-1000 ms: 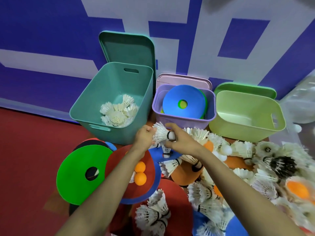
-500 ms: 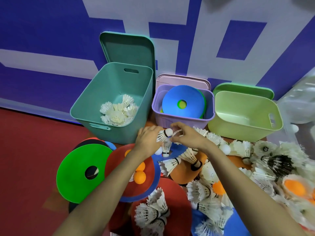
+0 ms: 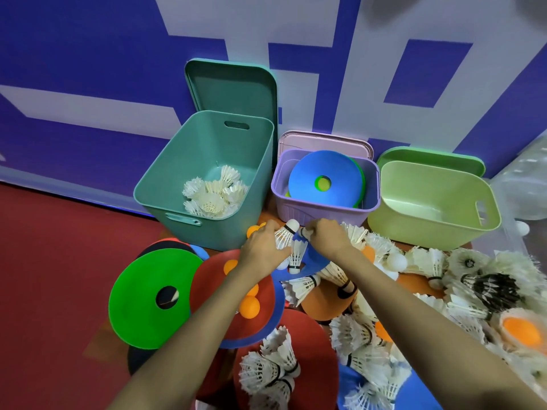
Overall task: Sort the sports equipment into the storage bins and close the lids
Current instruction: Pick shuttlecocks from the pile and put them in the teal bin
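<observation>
– red floor (image 3: 59,247), blue-and-white wall (image 3: 88,54) behind?
– yes. three open bins stood along that wall: teal bin (image 3: 213,235), purple bin (image 3: 296,214), green bin (image 3: 414,229).
– your hands?
– my left hand (image 3: 263,250) had its fingers curled round a shuttlecock (image 3: 284,236) by its feathers, cork up, just in front of the purple bin. my right hand (image 3: 328,238) sat beside that cork, fingers curled; whether they pinched it i couldn't tell.
– the teal bin?
– other shuttlecocks (image 3: 213,193) lay inside.
</observation>
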The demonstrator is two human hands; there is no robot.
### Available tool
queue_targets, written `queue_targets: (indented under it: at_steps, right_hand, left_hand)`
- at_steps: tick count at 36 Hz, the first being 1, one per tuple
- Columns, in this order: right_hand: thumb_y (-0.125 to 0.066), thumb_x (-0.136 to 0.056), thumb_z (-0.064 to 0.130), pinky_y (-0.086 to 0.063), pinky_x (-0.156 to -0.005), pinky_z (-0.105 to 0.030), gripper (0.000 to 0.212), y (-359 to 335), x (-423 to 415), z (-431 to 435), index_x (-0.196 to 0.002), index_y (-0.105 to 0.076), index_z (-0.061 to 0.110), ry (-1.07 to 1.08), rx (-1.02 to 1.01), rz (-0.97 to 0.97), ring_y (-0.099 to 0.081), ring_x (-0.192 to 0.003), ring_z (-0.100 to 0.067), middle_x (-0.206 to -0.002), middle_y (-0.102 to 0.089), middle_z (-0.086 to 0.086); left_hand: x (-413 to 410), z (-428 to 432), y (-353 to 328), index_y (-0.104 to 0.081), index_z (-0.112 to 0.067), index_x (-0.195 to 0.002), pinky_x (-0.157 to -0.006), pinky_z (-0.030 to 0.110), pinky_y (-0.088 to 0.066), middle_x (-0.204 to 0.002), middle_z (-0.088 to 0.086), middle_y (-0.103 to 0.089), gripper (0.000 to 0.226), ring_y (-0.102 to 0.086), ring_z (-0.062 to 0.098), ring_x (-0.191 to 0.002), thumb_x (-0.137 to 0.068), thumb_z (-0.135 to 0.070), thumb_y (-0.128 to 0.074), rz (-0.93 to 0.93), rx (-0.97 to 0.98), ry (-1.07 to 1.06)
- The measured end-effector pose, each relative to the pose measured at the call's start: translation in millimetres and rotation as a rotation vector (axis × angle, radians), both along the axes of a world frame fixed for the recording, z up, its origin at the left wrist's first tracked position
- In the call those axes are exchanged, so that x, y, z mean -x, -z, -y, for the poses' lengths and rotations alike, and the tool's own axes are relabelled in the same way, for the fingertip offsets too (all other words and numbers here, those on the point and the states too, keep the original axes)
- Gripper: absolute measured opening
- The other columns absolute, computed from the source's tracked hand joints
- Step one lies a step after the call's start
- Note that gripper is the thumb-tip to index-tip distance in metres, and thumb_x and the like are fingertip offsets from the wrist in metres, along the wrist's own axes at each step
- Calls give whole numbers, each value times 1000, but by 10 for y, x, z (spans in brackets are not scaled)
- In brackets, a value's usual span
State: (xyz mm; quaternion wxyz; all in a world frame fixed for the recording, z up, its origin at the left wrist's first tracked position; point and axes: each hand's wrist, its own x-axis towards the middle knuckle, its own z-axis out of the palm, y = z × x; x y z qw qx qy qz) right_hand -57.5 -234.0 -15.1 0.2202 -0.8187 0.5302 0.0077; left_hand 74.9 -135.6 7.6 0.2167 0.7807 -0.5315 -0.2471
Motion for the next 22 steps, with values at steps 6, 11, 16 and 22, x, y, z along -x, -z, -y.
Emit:
queue_targets:
  at_steps: [6, 11, 16, 22]
  right_hand:
    - [-52, -90, 19, -42, -62, -28, 18, -421, 218, -221, -91, -68, 13, 213, 42, 424, -60, -74, -24, -77, -67, -8]
    - [-57, -88, 18, -49, -73, -36, 9, -819, 115, -207, -88, -66, 15, 191, 232, 631, -61, -79, -20, -84, -68, -3]
    - [-57, -86, 13, -49, -76, -37, 11, -1086, -317, 5, -92, -66, 15, 96, 340, 688, -63, -86, -23, -94, -69, -2]
    - [-52, -87, 12, -45, -77, -33, 19, -1244, -978, 272, -101, -66, 13, -40, 342, 650, -60, -94, -26, -101, -68, -5]
  left_hand:
    - [15, -44, -173, -53, -17, -110, -78, 36, -46, -105, 3, -62, 39, -56, 26, -97, -79, -35, -70, 10, 169, -61]
    - [-59, 3, -540, -59, -17, -113, -86, 36, -42, -107, 5, -59, 39, -51, 26, -104, -79, -33, -71, 42, 384, -148]
    - [-392, 138, -809, -63, -19, -112, -93, 37, -42, -112, 8, -57, 39, -51, 28, -110, -78, -37, -67, 78, 417, -238]
    - [-1021, 465, -902, -59, -17, -118, -88, 37, -42, -119, 10, -54, 41, -47, 31, -114, -81, -36, -64, 245, 165, -329]
